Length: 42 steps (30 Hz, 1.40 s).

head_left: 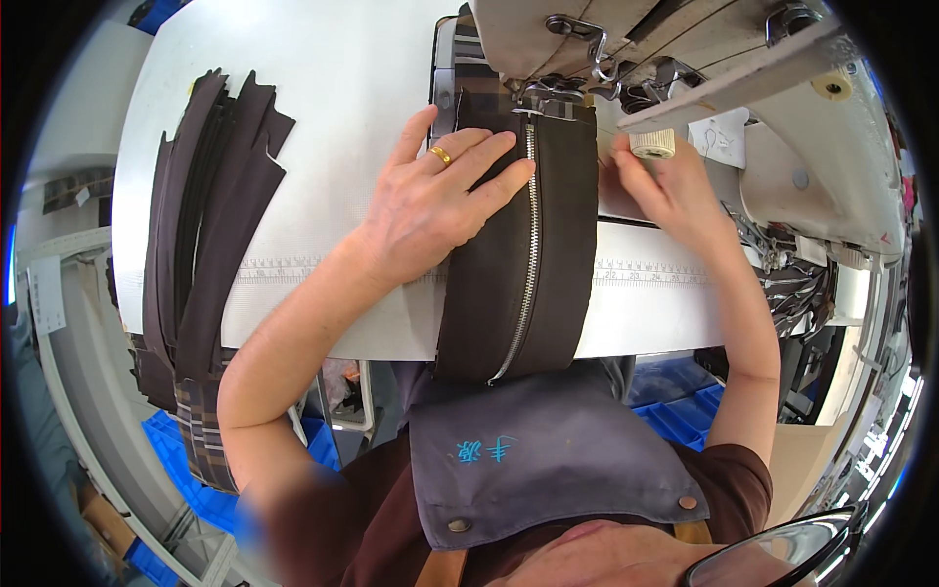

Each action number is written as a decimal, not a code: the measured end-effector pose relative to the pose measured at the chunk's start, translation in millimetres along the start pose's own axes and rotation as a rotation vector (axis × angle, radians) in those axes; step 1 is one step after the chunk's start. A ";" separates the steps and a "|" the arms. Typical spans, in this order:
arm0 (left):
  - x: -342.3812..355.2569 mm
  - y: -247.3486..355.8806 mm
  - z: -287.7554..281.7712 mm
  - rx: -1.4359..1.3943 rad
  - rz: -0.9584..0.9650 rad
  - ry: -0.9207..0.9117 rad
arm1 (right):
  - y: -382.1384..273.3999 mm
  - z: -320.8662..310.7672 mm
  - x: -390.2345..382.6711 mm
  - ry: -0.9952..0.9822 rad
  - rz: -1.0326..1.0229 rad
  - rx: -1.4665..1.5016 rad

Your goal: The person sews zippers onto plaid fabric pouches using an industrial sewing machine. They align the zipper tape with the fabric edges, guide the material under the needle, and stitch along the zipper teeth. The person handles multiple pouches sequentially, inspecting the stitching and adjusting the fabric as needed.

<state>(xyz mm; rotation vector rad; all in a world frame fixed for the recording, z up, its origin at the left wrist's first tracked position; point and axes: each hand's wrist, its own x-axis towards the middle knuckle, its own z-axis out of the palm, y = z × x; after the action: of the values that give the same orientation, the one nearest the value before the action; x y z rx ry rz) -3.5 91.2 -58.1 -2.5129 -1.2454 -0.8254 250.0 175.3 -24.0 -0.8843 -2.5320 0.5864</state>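
Head view. Left hand (425,205) palm down over a dark brown fabric panel (479,303), fingers moderately spread and not closed around anything. Thumb tip rests at the edge of a silver-toothed zipper (534,225); index fingertip on the cloth just left of it; little finger points away, off the panel's left edge. Gold ring (441,155) on one finger.

Panel lies lengthwise on a white table (342,176), far end at the metal parts beneath the head of a beige sewing machine (533,49), near end at the table's front edge, by the wearer's grey apron (558,460). Zipper runs most of its length, curving left at the near end. Plaid cloth (477,83) shows beyond the panel's far end.

Right hand (675,186) to the right of the panel, apart from its near part, fingers bent and drawn in. A cream ribbed cylinder (652,145) and a slanting machine bar (734,78) cover part of it; cannot tell whether the fingers hold anything.

Left of the table: bundle of dark fabric strips (230,225), ragged at the far ends. Printed ruler scale (650,274) crosses the tabletop. Blue bins (675,416) below table level.
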 end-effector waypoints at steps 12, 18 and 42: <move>4.2 -0.4 2.7 0.043 0.021 -0.007 | 4.7 28.8 18.9 0.179 -0.054 -0.092; 5.7 -5.6 4.8 0.040 -0.001 0.015 | -20.0 -31.5 -48.1 0.107 0.095 -0.213; 7.6 -5.9 8.1 0.026 -0.043 0.016 | 314.5 -463.2 -299.5 1.042 1.000 0.576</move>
<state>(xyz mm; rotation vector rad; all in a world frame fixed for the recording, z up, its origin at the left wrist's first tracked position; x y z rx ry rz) -1.3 103.3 -60.7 -2.4625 -1.3010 -0.8327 846.4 321.6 137.5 -1.6088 -0.8392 0.7670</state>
